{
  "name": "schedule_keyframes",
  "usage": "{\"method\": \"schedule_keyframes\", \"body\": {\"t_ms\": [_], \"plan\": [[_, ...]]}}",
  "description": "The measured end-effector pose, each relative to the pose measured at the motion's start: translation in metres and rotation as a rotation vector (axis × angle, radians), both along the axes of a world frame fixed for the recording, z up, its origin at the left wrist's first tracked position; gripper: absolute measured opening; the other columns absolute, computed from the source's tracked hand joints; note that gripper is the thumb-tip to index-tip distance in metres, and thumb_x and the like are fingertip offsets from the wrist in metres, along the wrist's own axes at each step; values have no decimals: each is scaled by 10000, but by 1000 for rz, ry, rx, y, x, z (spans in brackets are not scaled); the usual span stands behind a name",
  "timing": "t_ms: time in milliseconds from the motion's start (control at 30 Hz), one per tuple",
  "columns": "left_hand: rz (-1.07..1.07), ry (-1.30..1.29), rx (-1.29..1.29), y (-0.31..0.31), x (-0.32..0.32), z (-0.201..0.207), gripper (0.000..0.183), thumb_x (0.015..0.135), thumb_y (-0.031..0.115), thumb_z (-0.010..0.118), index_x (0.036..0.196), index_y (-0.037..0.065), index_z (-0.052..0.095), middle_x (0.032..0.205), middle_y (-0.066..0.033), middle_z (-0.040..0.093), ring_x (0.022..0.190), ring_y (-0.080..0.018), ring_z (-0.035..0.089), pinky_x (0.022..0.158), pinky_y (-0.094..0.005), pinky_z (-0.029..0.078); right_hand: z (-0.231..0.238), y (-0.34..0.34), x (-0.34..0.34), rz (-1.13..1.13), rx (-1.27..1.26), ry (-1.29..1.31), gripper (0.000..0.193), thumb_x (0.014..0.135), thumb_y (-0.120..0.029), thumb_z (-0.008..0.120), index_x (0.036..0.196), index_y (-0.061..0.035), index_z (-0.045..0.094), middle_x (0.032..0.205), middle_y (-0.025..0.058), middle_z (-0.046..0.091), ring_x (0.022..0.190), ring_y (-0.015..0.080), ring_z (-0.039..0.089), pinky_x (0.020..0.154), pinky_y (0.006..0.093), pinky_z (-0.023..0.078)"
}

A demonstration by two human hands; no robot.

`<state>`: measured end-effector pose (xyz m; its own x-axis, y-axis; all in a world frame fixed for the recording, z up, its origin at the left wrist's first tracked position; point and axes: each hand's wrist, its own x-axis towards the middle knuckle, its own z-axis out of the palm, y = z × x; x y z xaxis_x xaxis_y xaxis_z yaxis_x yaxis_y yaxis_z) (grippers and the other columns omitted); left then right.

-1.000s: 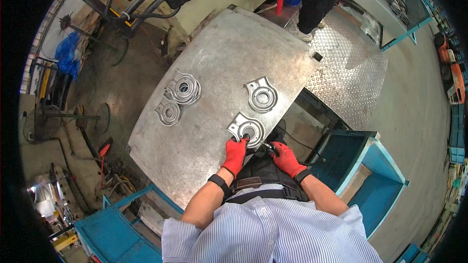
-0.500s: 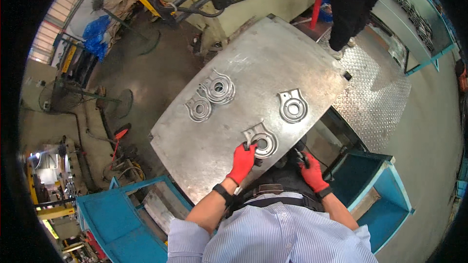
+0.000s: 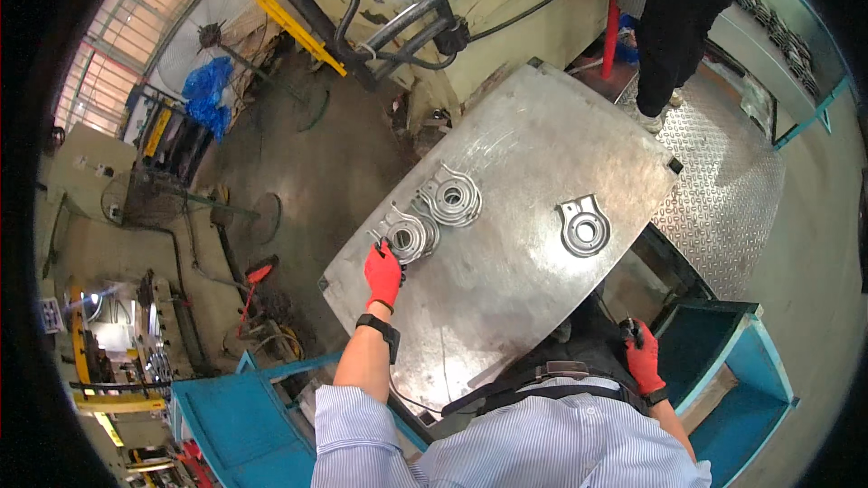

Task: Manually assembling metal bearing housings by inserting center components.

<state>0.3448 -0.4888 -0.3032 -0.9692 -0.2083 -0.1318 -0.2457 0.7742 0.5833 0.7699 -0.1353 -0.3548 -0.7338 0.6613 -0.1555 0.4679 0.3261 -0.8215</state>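
Observation:
My left hand (image 3: 383,276), in a red glove with dark fingertips, is closed on the edge of a stamped metal bracket (image 3: 407,237) with a round ring and a flat tab. That bracket lies at the left side of the metal table, overlapping the pieces under it. Touching it on the far side is a stack of like brackets (image 3: 452,197). A single bracket (image 3: 586,228) lies apart near the right edge of the table. My right hand (image 3: 643,357), gloved the same way, is off the table by my right hip. Its fingers are curled round something small and dark.
The steel table (image 3: 515,298) slants across the middle. Blue metal bins (image 3: 741,370) stand at my right, and a blue frame (image 3: 240,411) at my left. Another person (image 3: 669,27) stands beyond the table on a tread-plate platform (image 3: 714,190). A machine arm (image 3: 407,32) reaches over the far side.
My left hand has carried the bracket from the table's near edge leftward onto the pieces beside the stack. My right hand has moved right, away from the table. The whole view has shifted.

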Motion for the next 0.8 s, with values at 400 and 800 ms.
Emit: {"method": "schedule_keyframes", "body": {"t_ms": [400,800], "plan": [[-160,57,-131,21,-12,-12,423,930,382,430,972,18,641,874,-225,649,847,-403,614,735,-479,470,-12,-2,12,-92,141,-7,183,860,-27,510,1025,-14,588,802,103,627,755,142,598,691,291,470],[-232,-51,-238,12,-18,-26,462,922,419,432,1006,5,617,978,-264,618,937,-438,573,787,-496,451,8,-2,13,-118,158,-7,302,793,10,557,1093,-21,578,877,147,641,834,227,626,751,329,477]]}}
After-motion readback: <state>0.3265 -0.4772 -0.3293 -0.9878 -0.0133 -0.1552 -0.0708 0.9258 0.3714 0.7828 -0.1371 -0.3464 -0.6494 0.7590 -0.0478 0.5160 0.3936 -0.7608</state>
